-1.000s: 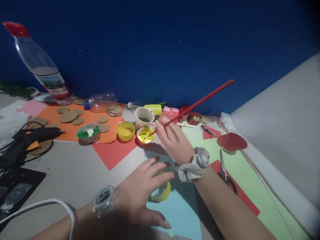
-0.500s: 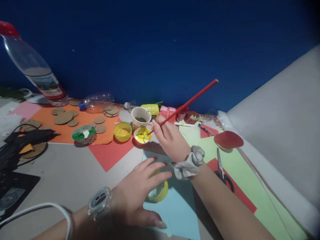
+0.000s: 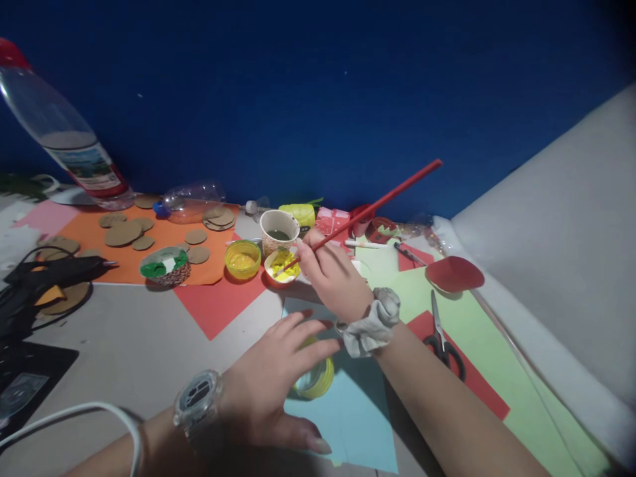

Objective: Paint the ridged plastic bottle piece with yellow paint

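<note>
My right hand (image 3: 335, 275) is closed on a red paintbrush (image 3: 377, 202), whose tip dips into a small cup of yellow paint (image 3: 282, 266). The handle slants up to the right. Spread over light blue paper (image 3: 355, 411), my left hand (image 3: 281, 377) has its fingers apart above a yellow-rimmed round piece (image 3: 325, 381); whether they touch it I cannot tell. A paper cup with dark liquid (image 3: 279, 232) stands just behind the paint. To its left sits a yellow tub (image 3: 242, 260).
A cut cup with green paint (image 3: 166, 266) and cardboard discs (image 3: 123, 233) lie at left, near a black glue gun (image 3: 64, 271). A tall bottle (image 3: 82, 149) stands behind them. Scissors (image 3: 440, 338) rest on red paper at right. A blue wall (image 3: 318, 99) rises behind.
The brush tip has shifted slightly left within the yellow paint, and my right hand has moved a little left with it. My left hand stays nearly still.
</note>
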`<state>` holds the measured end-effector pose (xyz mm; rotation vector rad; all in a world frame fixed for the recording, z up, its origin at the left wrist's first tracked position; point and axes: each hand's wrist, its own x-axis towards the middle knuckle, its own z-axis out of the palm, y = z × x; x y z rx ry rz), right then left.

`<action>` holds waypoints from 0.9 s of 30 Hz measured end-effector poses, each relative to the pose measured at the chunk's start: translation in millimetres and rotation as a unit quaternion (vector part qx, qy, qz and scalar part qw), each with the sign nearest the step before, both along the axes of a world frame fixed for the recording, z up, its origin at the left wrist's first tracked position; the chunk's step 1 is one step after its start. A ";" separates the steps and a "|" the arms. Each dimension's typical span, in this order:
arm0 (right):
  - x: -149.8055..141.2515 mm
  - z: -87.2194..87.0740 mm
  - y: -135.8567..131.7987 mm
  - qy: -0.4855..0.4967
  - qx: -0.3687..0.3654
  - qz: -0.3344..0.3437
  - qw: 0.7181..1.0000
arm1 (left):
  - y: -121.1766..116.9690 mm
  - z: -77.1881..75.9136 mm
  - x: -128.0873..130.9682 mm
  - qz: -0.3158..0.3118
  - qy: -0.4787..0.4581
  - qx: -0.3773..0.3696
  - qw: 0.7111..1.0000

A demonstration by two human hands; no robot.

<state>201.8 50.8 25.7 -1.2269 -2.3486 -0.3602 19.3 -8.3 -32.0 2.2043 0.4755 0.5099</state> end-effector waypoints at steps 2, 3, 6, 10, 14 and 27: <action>1.8 -1.6 2.3 0.007 -0.005 0.007 1.000 | 0.2 -0.2 -0.2 0.000 -0.008 -0.011 1.000; 3.4 -1.0 3.6 0.015 -0.008 0.008 1.000 | 0.3 -0.2 -0.3 0.000 -0.011 -0.014 1.000; 8.8 10.2 4.9 0.062 -0.017 -0.002 0.998 | 1.3 0.4 -1.1 -0.009 -0.012 -0.012 1.000; 15.1 48.5 -7.1 0.189 -0.039 -0.035 0.981 | 2.4 4.4 -2.7 -0.009 -0.020 -0.010 1.000; 30.5 80.8 -35.0 0.505 -0.055 -0.010 0.861 | 1.6 11.4 -3.5 -0.006 -0.033 -0.031 0.999; 72.7 -1.1 -119.7 0.667 -0.129 0.053 0.732 | -1.8 12.4 -3.2 -0.007 -0.070 -0.009 0.998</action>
